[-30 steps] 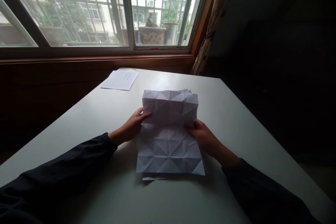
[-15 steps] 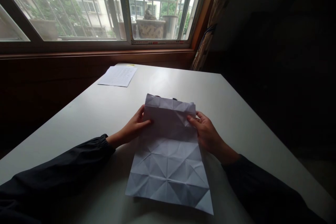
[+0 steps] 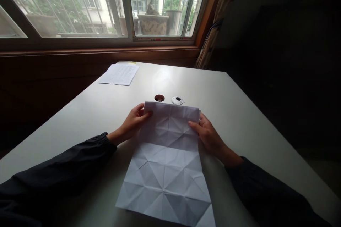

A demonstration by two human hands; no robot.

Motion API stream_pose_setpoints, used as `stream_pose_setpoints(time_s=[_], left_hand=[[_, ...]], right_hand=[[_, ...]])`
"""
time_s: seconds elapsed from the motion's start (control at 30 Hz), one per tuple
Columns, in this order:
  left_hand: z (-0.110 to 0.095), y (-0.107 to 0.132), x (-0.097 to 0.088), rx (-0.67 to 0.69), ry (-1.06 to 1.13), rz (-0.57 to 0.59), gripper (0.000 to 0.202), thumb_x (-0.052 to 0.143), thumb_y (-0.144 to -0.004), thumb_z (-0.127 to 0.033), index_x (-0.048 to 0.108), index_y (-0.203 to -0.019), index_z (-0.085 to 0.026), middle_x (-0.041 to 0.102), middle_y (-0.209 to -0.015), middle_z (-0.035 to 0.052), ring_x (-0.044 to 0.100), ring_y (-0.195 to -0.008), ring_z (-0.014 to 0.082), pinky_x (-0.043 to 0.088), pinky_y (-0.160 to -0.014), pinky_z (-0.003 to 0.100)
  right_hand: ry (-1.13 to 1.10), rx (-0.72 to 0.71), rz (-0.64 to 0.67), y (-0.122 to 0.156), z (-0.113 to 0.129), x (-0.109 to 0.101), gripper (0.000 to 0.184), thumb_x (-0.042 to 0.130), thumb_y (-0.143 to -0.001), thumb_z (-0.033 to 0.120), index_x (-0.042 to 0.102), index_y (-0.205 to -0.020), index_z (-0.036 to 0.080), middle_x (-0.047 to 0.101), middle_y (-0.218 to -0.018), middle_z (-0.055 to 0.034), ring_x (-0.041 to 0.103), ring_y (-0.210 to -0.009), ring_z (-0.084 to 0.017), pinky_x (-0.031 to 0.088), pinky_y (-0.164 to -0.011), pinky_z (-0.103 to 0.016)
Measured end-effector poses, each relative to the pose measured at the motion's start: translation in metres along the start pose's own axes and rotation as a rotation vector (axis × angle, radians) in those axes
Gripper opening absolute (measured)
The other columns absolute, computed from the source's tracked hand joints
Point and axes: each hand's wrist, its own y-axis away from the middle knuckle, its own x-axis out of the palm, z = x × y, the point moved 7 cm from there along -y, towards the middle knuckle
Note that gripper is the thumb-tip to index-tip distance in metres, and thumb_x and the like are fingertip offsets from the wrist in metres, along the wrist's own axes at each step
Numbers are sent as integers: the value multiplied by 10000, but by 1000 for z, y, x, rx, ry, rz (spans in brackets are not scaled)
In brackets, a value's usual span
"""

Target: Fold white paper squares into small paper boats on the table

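A large sheet of white paper (image 3: 165, 184) with a grid of diagonal creases lies on the white table (image 3: 234, 113), its near end running past the bottom of the view. Its far part is doubled over as a creased flap (image 3: 169, 124). My left hand (image 3: 134, 120) pinches the flap's left edge between fingers and thumb. On the opposite edge, my right hand (image 3: 207, 138) grips the flap in the same way, with its fingers partly hidden behind the paper.
A printed sheet (image 3: 119, 74) lies at the far left of the table, with a small yellow note behind it. Beyond the flap are a dark round hole (image 3: 159, 98) and a white ring grommet (image 3: 177, 100). A window (image 3: 80, 7) and curtain (image 3: 213, 39) lie beyond.
The paper has slid toward me and its far part now lies flatter and lower. The hole and grommet, mostly hidden before, now show beyond its edge. Both hands still hold it.
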Motion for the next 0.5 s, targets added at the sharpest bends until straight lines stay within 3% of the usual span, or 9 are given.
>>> stream_pose_setpoints(time_s=[0.1, 0.23, 0.37, 0.5], left_hand=[[-1, 2, 5, 5, -19, 32, 463, 770, -853, -374, 586, -1227, -172, 713, -1067, 87, 690, -913, 214, 551, -800, 307], [-6, 4, 5, 23, -209, 15, 570, 712, -881, -307, 484, -1401, -252, 654, -900, 5, 603, -746, 138, 478, -669, 229], [-8, 2, 3, 45, -371, 53, 459, 660, -874, -278, 581, -1323, -225, 625, -896, 19, 562, -744, 146, 437, -652, 231], [-9, 2, -1, 55, -503, 34, 401, 639, -876, -273, 617, -1273, -220, 480, -712, -25, 416, -595, 113, 324, -539, 215]], right_hand=[[24, -38, -46, 0, 5, -2, 232, 609, -940, 465, 589, -1017, 247, 650, -836, -4, 587, -682, -172, 477, -611, -277], [176, -139, -138, -1, 9, -7, 210, 616, -940, 448, 600, -973, 242, 615, -804, 5, 547, -675, -158, 449, -606, -267], [264, -172, -209, 0, 7, -14, 225, 600, -933, 458, 631, -977, 240, 656, -860, -17, 580, -741, -186, 470, -662, -293], [283, -124, -191, -3, 0, -19, 226, 605, -913, 462, 637, -899, 238, 651, -811, -13, 566, -727, -195, 460, -639, -293]])
